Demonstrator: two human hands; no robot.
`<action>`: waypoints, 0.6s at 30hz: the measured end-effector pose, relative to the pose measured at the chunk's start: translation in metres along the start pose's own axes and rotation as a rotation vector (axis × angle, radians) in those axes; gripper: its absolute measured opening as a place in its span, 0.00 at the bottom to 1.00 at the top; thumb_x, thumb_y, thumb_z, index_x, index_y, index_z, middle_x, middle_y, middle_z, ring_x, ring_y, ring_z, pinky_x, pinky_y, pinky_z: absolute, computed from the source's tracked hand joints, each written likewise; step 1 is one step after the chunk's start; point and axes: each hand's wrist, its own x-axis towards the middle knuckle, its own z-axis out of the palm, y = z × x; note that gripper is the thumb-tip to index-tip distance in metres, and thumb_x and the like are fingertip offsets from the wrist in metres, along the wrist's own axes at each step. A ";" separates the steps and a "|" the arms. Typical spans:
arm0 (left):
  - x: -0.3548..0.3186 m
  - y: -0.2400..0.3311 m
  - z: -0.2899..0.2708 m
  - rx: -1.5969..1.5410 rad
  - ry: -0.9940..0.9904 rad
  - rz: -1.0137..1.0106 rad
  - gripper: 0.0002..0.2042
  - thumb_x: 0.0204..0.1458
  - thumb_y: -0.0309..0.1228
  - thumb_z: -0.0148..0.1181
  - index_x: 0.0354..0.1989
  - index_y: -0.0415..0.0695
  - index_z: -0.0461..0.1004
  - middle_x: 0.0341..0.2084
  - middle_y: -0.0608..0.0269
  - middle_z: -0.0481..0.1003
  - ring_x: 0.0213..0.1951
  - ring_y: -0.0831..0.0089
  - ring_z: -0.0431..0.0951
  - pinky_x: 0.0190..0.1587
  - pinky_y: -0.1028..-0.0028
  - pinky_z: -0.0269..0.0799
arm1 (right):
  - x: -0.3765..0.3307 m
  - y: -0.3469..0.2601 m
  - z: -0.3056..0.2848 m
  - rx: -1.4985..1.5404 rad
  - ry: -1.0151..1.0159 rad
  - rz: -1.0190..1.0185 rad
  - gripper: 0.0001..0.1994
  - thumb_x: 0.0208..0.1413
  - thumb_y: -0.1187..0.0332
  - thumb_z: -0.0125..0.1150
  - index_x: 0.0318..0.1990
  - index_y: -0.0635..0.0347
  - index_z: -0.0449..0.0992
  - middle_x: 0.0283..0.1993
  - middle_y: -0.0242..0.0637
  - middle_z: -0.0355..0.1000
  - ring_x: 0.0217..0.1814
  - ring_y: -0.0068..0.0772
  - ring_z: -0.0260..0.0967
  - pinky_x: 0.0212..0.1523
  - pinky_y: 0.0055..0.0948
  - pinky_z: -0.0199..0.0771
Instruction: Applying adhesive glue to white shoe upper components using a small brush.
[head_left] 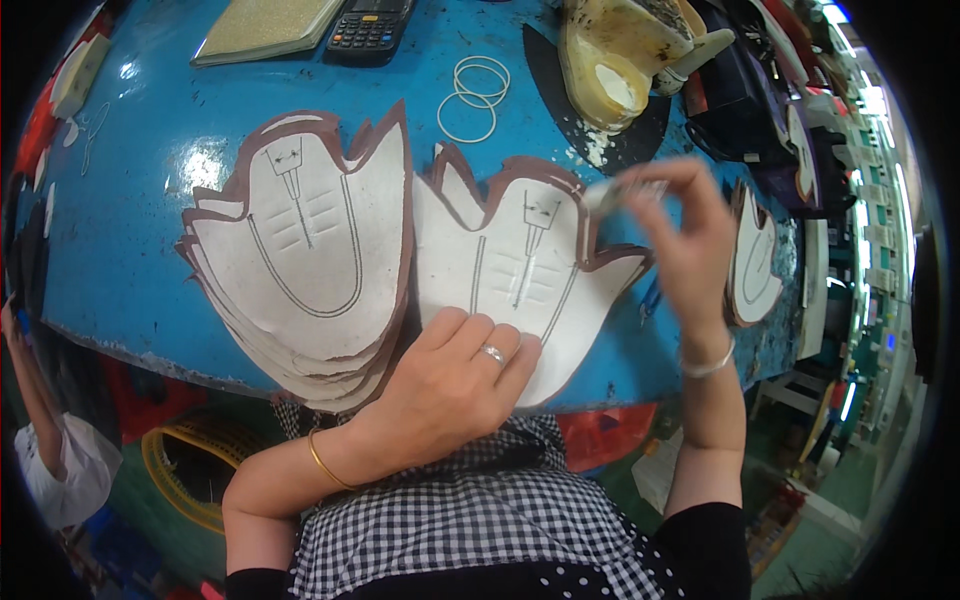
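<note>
My left hand (455, 385) lies flat with fingers together on the near edge of a single white shoe-upper piece with a brown rim (520, 270), pressing it onto the blue table (130, 260). My right hand (680, 235) hovers above that piece's right tip, pinching a small pale brush-like tool (605, 195) that is blurred. To the left sits a stack of several like pieces (300, 260), printed with grey lines.
Three rubber bands (475, 95) lie beyond the pieces. A yellowed glue pot (615, 60) stands at the back, a calculator (368, 30) and a tan pad (265, 28) at the far edge. Another cut piece (755, 265) lies at right. Another person's arm (35, 400) shows at left.
</note>
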 end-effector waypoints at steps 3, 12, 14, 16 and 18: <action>-0.002 0.000 -0.013 -0.026 0.151 0.088 0.17 0.43 0.26 0.60 0.44 0.41 0.82 0.25 0.71 0.69 0.27 0.74 0.70 0.33 0.73 0.64 | 0.055 0.042 -0.012 -0.021 0.161 0.051 0.09 0.56 0.67 0.71 0.40 0.62 0.80 0.34 0.28 0.77 0.38 0.17 0.70 0.40 0.21 0.71; -0.047 -0.010 -0.089 0.352 0.322 -0.182 0.17 0.38 0.27 0.69 0.41 0.57 0.82 0.31 0.78 0.70 0.31 0.75 0.71 0.41 0.71 0.66 | 0.098 0.094 -0.024 -0.570 0.130 -0.182 0.14 0.53 0.59 0.73 0.40 0.58 0.82 0.37 0.32 0.74 0.39 0.32 0.70 0.43 0.31 0.72; -0.057 -0.037 -0.086 0.346 0.215 -0.252 0.20 0.36 0.29 0.71 0.43 0.54 0.81 0.33 0.72 0.71 0.33 0.70 0.72 0.41 0.67 0.67 | 0.094 0.092 -0.026 -0.640 0.117 -0.238 0.14 0.52 0.59 0.73 0.40 0.58 0.82 0.39 0.33 0.75 0.40 0.33 0.70 0.44 0.33 0.73; -0.057 -0.046 -0.081 0.340 0.104 -0.325 0.23 0.35 0.32 0.73 0.45 0.50 0.80 0.34 0.67 0.73 0.34 0.65 0.73 0.41 0.63 0.68 | 0.088 0.081 -0.029 -0.636 0.097 -0.221 0.12 0.54 0.61 0.72 0.40 0.58 0.82 0.38 0.30 0.76 0.40 0.28 0.71 0.44 0.29 0.72; -0.049 -0.040 -0.071 0.014 -0.052 -0.306 0.20 0.45 0.32 0.71 0.49 0.49 0.79 0.43 0.65 0.75 0.43 0.65 0.75 0.48 0.64 0.70 | 0.079 0.066 -0.034 -0.445 0.101 -0.077 0.12 0.55 0.62 0.71 0.40 0.59 0.81 0.37 0.30 0.76 0.39 0.25 0.71 0.44 0.26 0.71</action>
